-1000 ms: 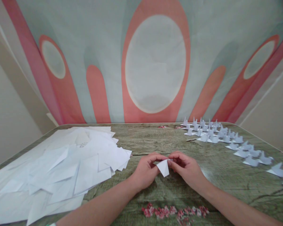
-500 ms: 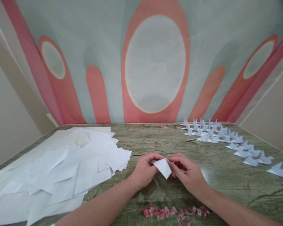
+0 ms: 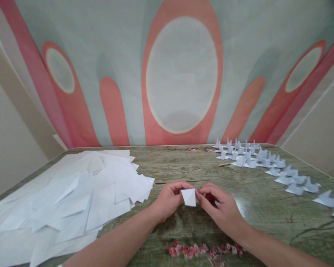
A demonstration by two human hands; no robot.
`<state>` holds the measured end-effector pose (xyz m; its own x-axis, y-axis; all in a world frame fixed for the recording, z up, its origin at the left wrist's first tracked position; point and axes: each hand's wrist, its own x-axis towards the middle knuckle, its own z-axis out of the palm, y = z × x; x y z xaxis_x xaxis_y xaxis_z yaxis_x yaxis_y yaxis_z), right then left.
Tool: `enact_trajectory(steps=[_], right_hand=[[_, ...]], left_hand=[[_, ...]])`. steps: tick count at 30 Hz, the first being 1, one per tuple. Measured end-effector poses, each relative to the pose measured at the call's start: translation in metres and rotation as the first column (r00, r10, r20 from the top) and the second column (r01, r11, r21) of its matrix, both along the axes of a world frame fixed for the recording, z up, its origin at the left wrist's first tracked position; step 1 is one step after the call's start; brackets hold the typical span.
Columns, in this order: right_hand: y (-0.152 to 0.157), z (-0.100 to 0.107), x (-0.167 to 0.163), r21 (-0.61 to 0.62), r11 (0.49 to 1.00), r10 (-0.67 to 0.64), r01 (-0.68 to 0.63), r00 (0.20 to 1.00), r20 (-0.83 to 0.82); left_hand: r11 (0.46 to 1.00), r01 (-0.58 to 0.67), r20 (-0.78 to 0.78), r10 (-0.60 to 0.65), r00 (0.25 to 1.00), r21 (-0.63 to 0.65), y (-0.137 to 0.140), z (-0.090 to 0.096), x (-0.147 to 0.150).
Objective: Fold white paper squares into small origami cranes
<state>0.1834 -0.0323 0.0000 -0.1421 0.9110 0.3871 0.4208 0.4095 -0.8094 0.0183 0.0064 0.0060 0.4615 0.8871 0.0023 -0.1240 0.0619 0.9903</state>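
Backdrop [image 3: 182,76] with coral arches and pale ovals on a grey-green ground, standing behind the far edge of the table [image 3: 167,167]; pale wall surfaces [image 3: 13,148] flank it on either side. The table has rounded far corners and a top patterned as weathered, greenish-brown wood grain.

White paper sheets [image 3: 69,200] cover much of the table's left part in a loose, overlapping heap, their corners pointing in many directions. Small white paper birds [image 3: 273,171] stand in staggered rows along the table's right part, crowded toward its far edge and more thinly spread toward its near right side. A strip of printed pink blossoms [image 3: 190,250] decorates the table near its front, with two smaller blossom patches [image 3: 192,149] by its far edge.

Left hand [image 3: 171,200] and right hand [image 3: 221,205] meet over the table's middle. The left is curled, its fingers closed on one side of a folded paper piece [image 3: 189,197]; the right pinches the opposite side between thumb and fingertips. This piece, white with a visible crease, is held over the table's middle; whether it touches the top cannot be told.
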Motion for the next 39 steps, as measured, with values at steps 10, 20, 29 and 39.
enact_trajectory(steps=[10, 20, 29, 39], right_hand=[[-0.011, 0.011, -0.005, -0.206, 0.978, -0.037, 0.025, 0.998, -0.054], [-0.012, 0.015, -0.007, -0.315, 0.949, -0.041, -0.027, 0.977, -0.208], [-0.011, 0.014, -0.006, -0.308, 0.951, -0.065, 0.008, 0.983, -0.175], [-0.006, 0.008, -0.004, -0.423, 0.906, -0.098, -0.006, 0.970, -0.224]], left_hand=[[0.893, 0.153, 0.299, -0.022, 0.954, -0.422, -0.009, -0.004, 0.003], [0.787, 0.220, 0.400, 0.037, 0.916, -0.576, -0.012, -0.006, 0.003], [0.769, 0.225, 0.414, 0.057, 0.908, -0.598, -0.012, -0.007, 0.003], [0.776, 0.248, 0.434, 0.037, 0.900, -0.581, -0.010, -0.011, 0.003]])
